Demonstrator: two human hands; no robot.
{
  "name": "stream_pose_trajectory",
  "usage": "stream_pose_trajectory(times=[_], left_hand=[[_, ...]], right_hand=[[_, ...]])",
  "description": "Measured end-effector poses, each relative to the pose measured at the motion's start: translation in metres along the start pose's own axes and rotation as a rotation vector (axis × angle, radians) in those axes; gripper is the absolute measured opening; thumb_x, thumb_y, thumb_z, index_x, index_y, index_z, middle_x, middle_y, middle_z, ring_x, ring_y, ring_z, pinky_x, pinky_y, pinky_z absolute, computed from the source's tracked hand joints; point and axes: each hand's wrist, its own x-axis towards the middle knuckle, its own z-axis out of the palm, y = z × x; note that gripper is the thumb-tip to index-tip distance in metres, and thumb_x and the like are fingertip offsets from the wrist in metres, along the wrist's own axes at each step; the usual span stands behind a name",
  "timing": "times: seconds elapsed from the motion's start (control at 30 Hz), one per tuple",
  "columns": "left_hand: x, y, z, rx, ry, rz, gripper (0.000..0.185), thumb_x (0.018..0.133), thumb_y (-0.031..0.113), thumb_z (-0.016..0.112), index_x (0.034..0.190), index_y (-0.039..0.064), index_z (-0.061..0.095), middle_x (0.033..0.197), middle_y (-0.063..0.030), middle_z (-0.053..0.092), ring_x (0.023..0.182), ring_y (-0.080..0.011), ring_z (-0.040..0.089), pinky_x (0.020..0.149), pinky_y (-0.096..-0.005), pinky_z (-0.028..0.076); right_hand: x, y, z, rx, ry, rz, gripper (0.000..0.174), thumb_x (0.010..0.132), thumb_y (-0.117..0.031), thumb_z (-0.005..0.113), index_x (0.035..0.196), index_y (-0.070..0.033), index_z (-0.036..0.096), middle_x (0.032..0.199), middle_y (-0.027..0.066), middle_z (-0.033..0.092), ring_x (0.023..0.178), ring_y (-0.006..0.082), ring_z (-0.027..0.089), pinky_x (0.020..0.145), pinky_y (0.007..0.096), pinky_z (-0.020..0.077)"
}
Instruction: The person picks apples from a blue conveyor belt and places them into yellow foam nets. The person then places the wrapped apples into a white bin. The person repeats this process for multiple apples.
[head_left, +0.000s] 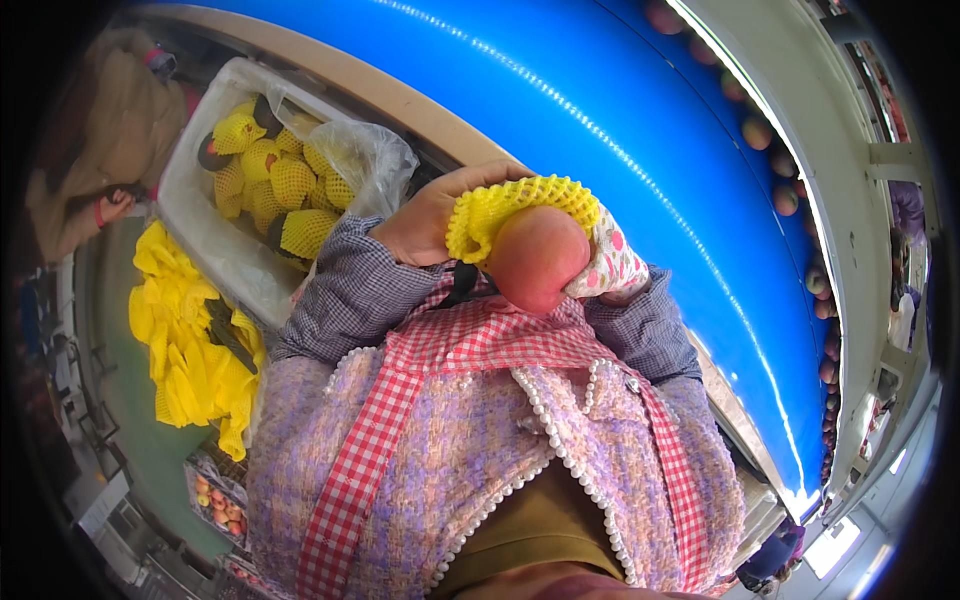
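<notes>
Near the middle of the view, a pinkish-red apple (541, 257) sits partly inside a yellow foam net sleeve (480, 217). The bare left hand (431, 217) of mine holds the sleeve; most of its fingers lie hidden behind the foam. On the apple's other side is my right hand (611, 259), in a white glove with a pink and green pattern, gripping the fruit. To the left stands a white foam box (184, 176) with a plastic liner, holding several fruits in yellow net sleeves (292, 181).
A blue conveyor belt (630, 142) runs past my hands, with several apples (785, 200) along its far edge. Loose yellow foam sleeves (187, 337) lie in a heap at the left. Another person's hand (116, 206) shows beyond the box. Boxed apples (220, 506) stand lower left.
</notes>
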Motion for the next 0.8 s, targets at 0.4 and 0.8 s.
stream_pose_trajectory(times=[0.4,0.8], left_hand=[[-0.017,0.02,0.017,1.075,0.641,0.449,0.02,0.082,-0.003,0.063,0.095,0.003,0.049,0.083,-0.0029,0.056,0.072,-0.0102,0.055,0.062,-0.0261,0.046],[-0.015,0.033,0.019,0.898,0.704,0.473,0.046,0.103,0.03,0.045,0.137,-0.001,0.041,0.135,-0.0157,0.047,0.126,-0.0233,0.046,0.105,-0.035,0.038]], right_hand=[[0.032,0.001,0.008,-0.404,0.319,-0.083,0.076,0.068,-0.019,0.086,0.132,0.002,0.052,0.12,0.0122,0.064,0.111,0.02,0.061,0.096,0.0339,0.0499],[0.065,0.042,0.014,-0.051,0.325,-0.317,0.073,0.081,-0.03,0.079,0.136,0.003,0.044,0.123,0.0112,0.06,0.11,0.0191,0.06,0.09,0.0319,0.052]])
